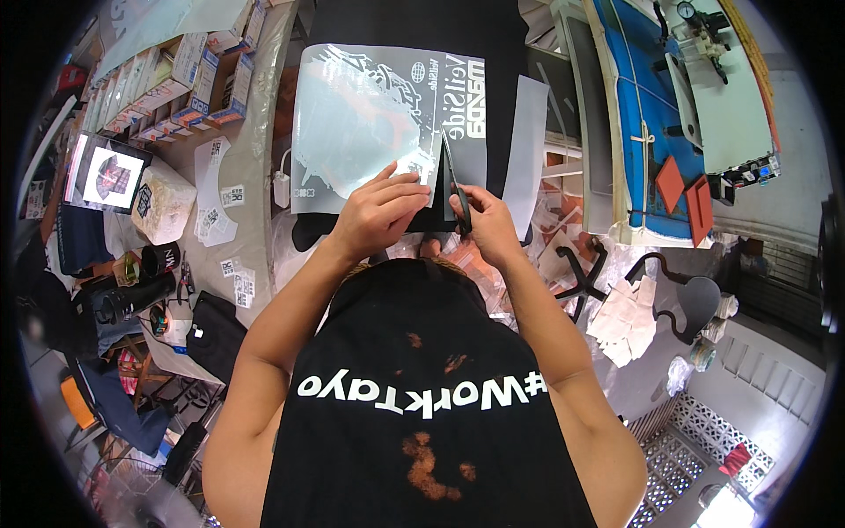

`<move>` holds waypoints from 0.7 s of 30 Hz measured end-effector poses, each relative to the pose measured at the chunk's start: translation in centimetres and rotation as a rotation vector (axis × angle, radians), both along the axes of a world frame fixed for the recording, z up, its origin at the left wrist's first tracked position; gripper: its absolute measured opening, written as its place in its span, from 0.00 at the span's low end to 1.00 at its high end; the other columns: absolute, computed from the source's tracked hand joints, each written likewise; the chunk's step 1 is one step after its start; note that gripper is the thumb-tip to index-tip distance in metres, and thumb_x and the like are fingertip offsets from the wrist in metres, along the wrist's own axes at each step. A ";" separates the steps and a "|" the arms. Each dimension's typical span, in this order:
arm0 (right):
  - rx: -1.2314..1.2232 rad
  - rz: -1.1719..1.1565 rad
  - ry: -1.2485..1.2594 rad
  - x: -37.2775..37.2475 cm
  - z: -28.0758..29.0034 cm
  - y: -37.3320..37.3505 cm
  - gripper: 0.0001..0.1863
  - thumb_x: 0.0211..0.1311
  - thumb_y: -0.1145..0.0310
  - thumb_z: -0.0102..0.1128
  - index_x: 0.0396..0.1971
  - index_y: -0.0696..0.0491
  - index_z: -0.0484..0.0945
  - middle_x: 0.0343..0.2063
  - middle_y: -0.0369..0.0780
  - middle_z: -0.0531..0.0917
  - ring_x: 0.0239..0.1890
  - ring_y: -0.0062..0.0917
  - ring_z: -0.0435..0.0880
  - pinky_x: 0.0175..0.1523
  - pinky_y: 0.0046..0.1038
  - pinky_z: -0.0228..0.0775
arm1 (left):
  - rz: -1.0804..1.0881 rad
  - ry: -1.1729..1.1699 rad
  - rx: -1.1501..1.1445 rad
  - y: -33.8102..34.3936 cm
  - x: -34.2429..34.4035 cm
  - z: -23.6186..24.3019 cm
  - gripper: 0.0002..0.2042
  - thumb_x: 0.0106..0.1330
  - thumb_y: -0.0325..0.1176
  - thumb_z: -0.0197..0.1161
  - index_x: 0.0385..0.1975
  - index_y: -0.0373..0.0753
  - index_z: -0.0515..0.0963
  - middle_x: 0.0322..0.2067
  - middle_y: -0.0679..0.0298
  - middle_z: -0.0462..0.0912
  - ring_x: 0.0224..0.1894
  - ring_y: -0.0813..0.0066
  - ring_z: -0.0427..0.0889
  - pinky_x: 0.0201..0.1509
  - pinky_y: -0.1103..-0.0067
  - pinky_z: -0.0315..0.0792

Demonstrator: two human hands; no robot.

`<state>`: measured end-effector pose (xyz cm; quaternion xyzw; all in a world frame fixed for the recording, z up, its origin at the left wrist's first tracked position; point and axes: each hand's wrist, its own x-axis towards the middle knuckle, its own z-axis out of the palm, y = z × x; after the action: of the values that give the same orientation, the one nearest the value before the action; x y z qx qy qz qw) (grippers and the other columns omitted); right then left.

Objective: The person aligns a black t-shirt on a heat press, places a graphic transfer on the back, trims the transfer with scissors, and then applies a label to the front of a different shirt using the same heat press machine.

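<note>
A translucent film sheet with white printed lettering and a large pale graphic lies on a black work surface in front of me. My left hand is on its near edge, fingers bent and drawn together over the film beside a cut line; the thumb is mostly hidden. In my right hand is a pair of dark scissors, the fingers wrapped round the handles. The blades point away from me along the cut, where a narrower lettered part of the sheet lies to their right.
A pale strip lies right of the sheet. Cardboard boxes, a lit tablet and printed stickers are on the left. Rightward stand a blue-covered table and a black chair base. Plastic scraps litter the floor.
</note>
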<state>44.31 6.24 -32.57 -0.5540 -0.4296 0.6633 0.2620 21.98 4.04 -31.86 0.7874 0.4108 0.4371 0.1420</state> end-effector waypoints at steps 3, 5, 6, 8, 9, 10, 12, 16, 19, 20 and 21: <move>0.000 0.012 -0.024 0.1 0.1 -0.4 0.24 0.64 0.59 0.66 0.54 0.59 0.76 0.23 0.32 0.76 0.21 0.14 0.73 0.20 0.20 0.63 | -0.005 -0.047 -0.010 -0.2 0.0 -0.1 0.08 0.55 0.21 0.67 0.35 0.37 0.82 0.39 0.61 0.86 0.47 0.60 0.85 0.57 0.64 0.78; -0.026 -0.032 0.002 -0.6 0.2 -0.8 0.24 0.65 0.59 0.66 0.54 0.59 0.76 0.24 0.33 0.77 0.21 0.15 0.74 0.20 0.21 0.63 | -0.004 -0.080 -0.029 -0.3 0.0 0.1 0.08 0.55 0.20 0.66 0.35 0.36 0.82 0.39 0.60 0.86 0.46 0.58 0.86 0.54 0.67 0.80; -0.038 -0.054 0.015 -1.1 0.2 -0.9 0.24 0.65 0.60 0.66 0.54 0.59 0.76 0.24 0.33 0.77 0.21 0.15 0.74 0.20 0.21 0.64 | 0.005 -0.099 -0.035 -0.4 0.1 0.3 0.08 0.55 0.20 0.66 0.35 0.35 0.82 0.39 0.59 0.86 0.46 0.58 0.86 0.53 0.68 0.80; -0.064 -0.113 0.064 -2.3 0.6 -0.9 0.24 0.65 0.60 0.65 0.54 0.59 0.76 0.24 0.34 0.77 0.21 0.15 0.75 0.20 0.21 0.65 | 0.023 -0.136 -0.046 -0.6 0.6 0.6 0.08 0.55 0.19 0.66 0.35 0.34 0.82 0.39 0.59 0.86 0.45 0.57 0.86 0.52 0.69 0.80; -0.077 -0.142 0.088 -2.8 0.7 -0.8 0.24 0.65 0.60 0.65 0.55 0.60 0.75 0.24 0.34 0.77 0.21 0.16 0.75 0.20 0.21 0.65 | 0.021 -0.139 -0.044 -0.7 0.8 0.8 0.08 0.55 0.19 0.66 0.35 0.34 0.82 0.39 0.59 0.86 0.45 0.57 0.86 0.52 0.68 0.81; -0.061 -0.151 0.083 -3.1 0.7 -0.6 0.24 0.66 0.60 0.64 0.55 0.60 0.75 0.24 0.34 0.77 0.21 0.16 0.75 0.20 0.21 0.66 | 0.019 -0.142 -0.043 -0.9 1.0 1.0 0.08 0.55 0.19 0.66 0.35 0.34 0.82 0.39 0.59 0.86 0.45 0.57 0.86 0.52 0.68 0.81; -0.031 -0.166 0.070 -3.5 0.5 -0.1 0.24 0.66 0.59 0.63 0.55 0.60 0.75 0.24 0.35 0.78 0.21 0.16 0.76 0.20 0.22 0.66 | 0.018 -0.143 -0.041 -1.1 1.2 1.2 0.08 0.54 0.18 0.65 0.35 0.33 0.82 0.39 0.58 0.86 0.45 0.57 0.86 0.51 0.68 0.81; -0.028 -0.149 0.059 -3.5 0.6 0.2 0.24 0.66 0.60 0.63 0.55 0.60 0.75 0.24 0.36 0.78 0.21 0.16 0.76 0.20 0.21 0.66 | 0.020 -0.147 -0.052 -1.3 1.4 1.5 0.08 0.56 0.17 0.66 0.35 0.32 0.82 0.38 0.57 0.86 0.46 0.56 0.86 0.51 0.68 0.81; 0.003 -0.150 0.043 -3.3 0.1 0.1 0.24 0.66 0.60 0.63 0.54 0.60 0.75 0.22 0.35 0.78 0.19 0.16 0.75 0.19 0.21 0.64 | 0.021 -0.147 -0.053 -1.2 1.5 1.8 0.08 0.56 0.17 0.66 0.35 0.32 0.82 0.37 0.56 0.87 0.46 0.56 0.86 0.51 0.69 0.81; 0.021 -0.146 0.031 -3.4 -0.1 0.1 0.23 0.66 0.60 0.63 0.54 0.60 0.75 0.22 0.35 0.78 0.18 0.16 0.75 0.19 0.22 0.64 | 0.019 -0.146 -0.050 -1.2 1.4 1.7 0.08 0.56 0.17 0.66 0.35 0.32 0.82 0.37 0.56 0.87 0.46 0.56 0.86 0.51 0.69 0.81; 0.039 -0.142 0.019 -3.5 -0.1 0.0 0.23 0.66 0.61 0.63 0.54 0.61 0.75 0.21 0.35 0.78 0.18 0.16 0.74 0.18 0.22 0.63 | 0.019 -0.146 -0.050 -1.2 1.4 1.7 0.08 0.56 0.17 0.66 0.35 0.32 0.82 0.37 0.56 0.87 0.46 0.55 0.86 0.51 0.69 0.81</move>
<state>40.86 6.28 -32.71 -0.5716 -0.3996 0.6396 0.3234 23.34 2.84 -30.14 0.7456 0.4175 0.4844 0.1872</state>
